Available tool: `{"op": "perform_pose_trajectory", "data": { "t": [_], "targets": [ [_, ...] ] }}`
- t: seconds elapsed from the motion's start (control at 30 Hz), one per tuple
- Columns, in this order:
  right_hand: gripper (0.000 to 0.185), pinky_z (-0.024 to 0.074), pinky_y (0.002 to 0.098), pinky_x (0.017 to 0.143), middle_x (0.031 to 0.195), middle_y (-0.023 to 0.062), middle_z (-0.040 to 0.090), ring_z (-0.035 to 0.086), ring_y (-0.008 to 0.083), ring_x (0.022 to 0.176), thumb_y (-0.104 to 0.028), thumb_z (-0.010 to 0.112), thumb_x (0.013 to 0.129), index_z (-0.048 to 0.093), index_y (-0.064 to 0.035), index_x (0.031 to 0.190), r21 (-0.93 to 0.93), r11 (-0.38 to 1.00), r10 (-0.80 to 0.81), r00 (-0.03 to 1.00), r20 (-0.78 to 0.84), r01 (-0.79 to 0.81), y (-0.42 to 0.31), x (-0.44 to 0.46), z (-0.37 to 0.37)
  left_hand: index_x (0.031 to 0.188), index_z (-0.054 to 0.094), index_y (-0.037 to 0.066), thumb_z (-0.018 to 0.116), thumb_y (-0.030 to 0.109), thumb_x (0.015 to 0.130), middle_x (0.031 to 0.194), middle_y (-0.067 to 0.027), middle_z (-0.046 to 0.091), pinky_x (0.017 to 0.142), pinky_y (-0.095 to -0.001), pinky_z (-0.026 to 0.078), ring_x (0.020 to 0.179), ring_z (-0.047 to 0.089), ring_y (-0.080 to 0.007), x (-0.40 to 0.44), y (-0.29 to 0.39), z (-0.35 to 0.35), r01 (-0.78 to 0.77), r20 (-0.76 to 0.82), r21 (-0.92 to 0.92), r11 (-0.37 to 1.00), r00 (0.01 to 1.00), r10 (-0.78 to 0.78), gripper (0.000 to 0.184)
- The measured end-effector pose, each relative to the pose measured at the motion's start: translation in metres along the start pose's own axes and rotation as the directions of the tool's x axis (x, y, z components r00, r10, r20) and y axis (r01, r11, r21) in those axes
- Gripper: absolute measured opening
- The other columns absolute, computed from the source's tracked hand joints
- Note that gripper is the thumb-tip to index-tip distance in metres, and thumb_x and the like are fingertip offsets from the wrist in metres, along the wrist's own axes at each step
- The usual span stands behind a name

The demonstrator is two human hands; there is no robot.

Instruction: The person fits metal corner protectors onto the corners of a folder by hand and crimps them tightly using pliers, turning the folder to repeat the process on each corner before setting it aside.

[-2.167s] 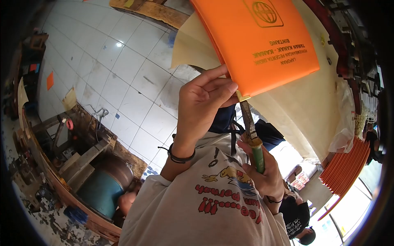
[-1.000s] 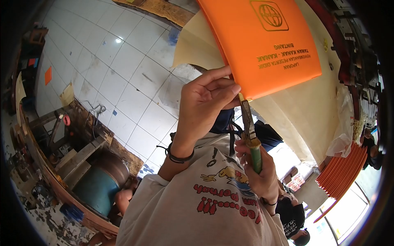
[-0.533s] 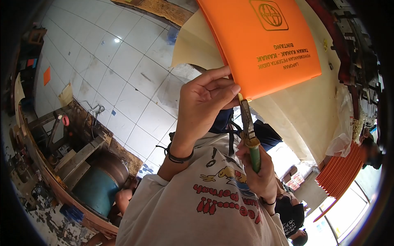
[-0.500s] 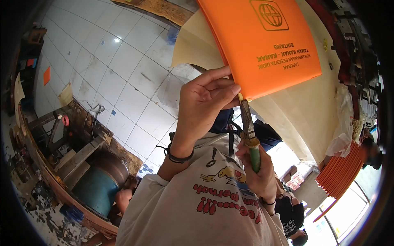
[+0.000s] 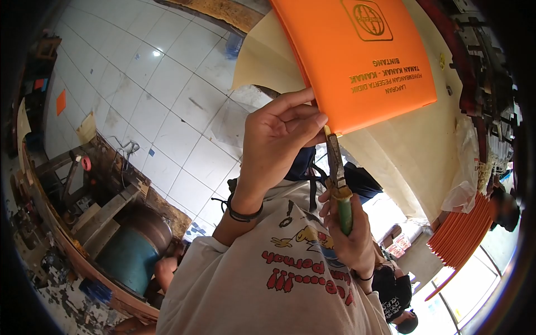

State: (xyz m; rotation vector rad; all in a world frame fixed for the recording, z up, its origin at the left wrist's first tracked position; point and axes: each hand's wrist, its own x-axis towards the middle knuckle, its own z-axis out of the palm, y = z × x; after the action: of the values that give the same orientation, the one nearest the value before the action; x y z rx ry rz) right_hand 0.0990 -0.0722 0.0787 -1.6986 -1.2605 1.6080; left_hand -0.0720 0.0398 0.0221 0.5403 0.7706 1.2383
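My left hand (image 5: 273, 139) pinches the corner of an orange folder (image 5: 368, 72) between thumb and fingers. The folder has gold lettering and a gold emblem, upside down from here. My right hand (image 5: 357, 243) is closed around the green handle (image 5: 345, 216) of worn metal pliers (image 5: 335, 162). The jaw tips of the pliers touch the folder's near corner, beside my left thumb. A small gold-coloured piece (image 5: 338, 134) shows at that corner. Part of the pliers' grip is hidden by my right fingers.
A pale sheet-covered surface (image 5: 407, 162) lies beneath and right of the folder. A stack of orange folders (image 5: 460, 234) and clear plastic (image 5: 463, 173) are at right. A blue-green drum machine (image 5: 125, 257) stands lower left, near another person's arm. A person in black (image 5: 393, 290) is lower right.
The background has shifted very slightly left. My right fingers sit a little differently around the pliers' handle; the folder and my left hand hold nearly the same place.
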Motion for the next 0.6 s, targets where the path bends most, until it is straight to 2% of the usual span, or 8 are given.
{"op": "perform_pose_trajectory", "data": {
  "t": [0.13, 0.23, 0.33, 0.43, 0.53, 0.6],
  "targets": [
    [0.021, 0.0466, 0.0325, 0.063, 0.084, 0.0134, 0.063, 0.057, 0.0211, 0.064, -0.001, 0.051, 0.089, 0.055, 0.0025, 0.109, -0.017, 1.0, -0.016, 0.984, -0.179, 0.013, -0.013, 0.003, 0.014, 0.127, 0.051, -0.009, 0.061, -0.003, 0.091, 0.107, -0.0204, 0.067, 0.082, -0.0334, 0.062, 0.099, 0.068, -0.024, 0.0, 0.001, 0.0, 0.02, -0.013, 0.0, 1.0, 1.0, -0.02, 0.038],
    [0.018, 0.0458, 0.0326, 0.062, 0.077, 0.0139, 0.063, 0.058, 0.0213, 0.063, -0.008, 0.054, 0.092, 0.055, 0.0009, 0.108, -0.192, 0.973, 0.135, 0.991, 0.01, -0.13, -0.022, 0.008, 0.0, 0.126, 0.056, -0.005, 0.062, 0.0, 0.09, 0.104, -0.0161, 0.069, 0.077, -0.0328, 0.062, 0.093, 0.07, -0.0208, 0.0, 0.001, 0.003, 0.002, -0.046, 0.029, 1.0, 0.999, 0.0, 0.037],
    [0.02, 0.045, 0.0321, 0.062, 0.07, 0.0128, 0.061, 0.056, 0.0197, 0.061, -0.013, 0.055, 0.093, 0.056, -0.0001, 0.109, -0.129, 0.984, 0.118, 0.993, -0.032, -0.121, -0.015, 0.006, 0.004, 0.126, 0.056, -0.005, 0.062, 0.0, 0.09, 0.104, -0.0161, 0.069, 0.076, -0.0321, 0.062, 0.092, 0.07, -0.0204, -0.001, 0.0, 0.002, -0.009, -0.033, 0.02, 1.0, 0.999, 0.01, 0.037],
    [0.021, 0.0443, 0.0311, 0.062, 0.07, 0.0106, 0.06, 0.053, 0.0168, 0.062, -0.013, 0.056, 0.093, 0.056, -0.0003, 0.111, -0.086, 0.987, 0.131, 0.991, -0.037, -0.134, -0.011, 0.005, 0.005, 0.128, 0.055, -0.004, 0.062, 0.0, 0.09, 0.103, -0.0159, 0.07, 0.077, -0.032, 0.062, 0.09, 0.07, -0.0191, -0.001, -0.001, 0.002, -0.021, -0.034, 0.013, 1.0, 0.999, 0.021, 0.039],
    [0.023, 0.0434, 0.0298, 0.062, 0.07, 0.008, 0.058, 0.051, 0.0146, 0.063, -0.014, 0.055, 0.094, 0.056, 0.0001, 0.111, -0.001, 0.981, 0.192, 0.981, -0.035, -0.192, -0.007, 0.002, 0.005, 0.121, 0.058, -0.005, 0.062, 0.0, 0.091, 0.097, -0.0135, 0.07, 0.071, -0.0279, 0.061, 0.089, 0.07, -0.019, -0.004, -0.005, 0.009, -0.051, -0.1, -0.003, 0.999, 0.994, 0.051, 0.031],
    [0.023, 0.0432, 0.0296, 0.063, 0.071, 0.0073, 0.058, 0.051, 0.0143, 0.064, -0.014, 0.055, 0.094, 0.056, 0.0005, 0.112, 0.0, 0.983, 0.185, 0.983, -0.021, -0.185, -0.008, -0.001, 0.004, 0.118, 0.058, -0.005, 0.067, 0.008, 0.09, 0.092, -0.0113, 0.069, 0.066, -0.0259, 0.059, 0.088, 0.07, -0.0202, -0.019, -0.007, 0.008, -0.145, -0.185, 0.254, 0.956, 0.963, 0.195, 0.032]
  ]
}}
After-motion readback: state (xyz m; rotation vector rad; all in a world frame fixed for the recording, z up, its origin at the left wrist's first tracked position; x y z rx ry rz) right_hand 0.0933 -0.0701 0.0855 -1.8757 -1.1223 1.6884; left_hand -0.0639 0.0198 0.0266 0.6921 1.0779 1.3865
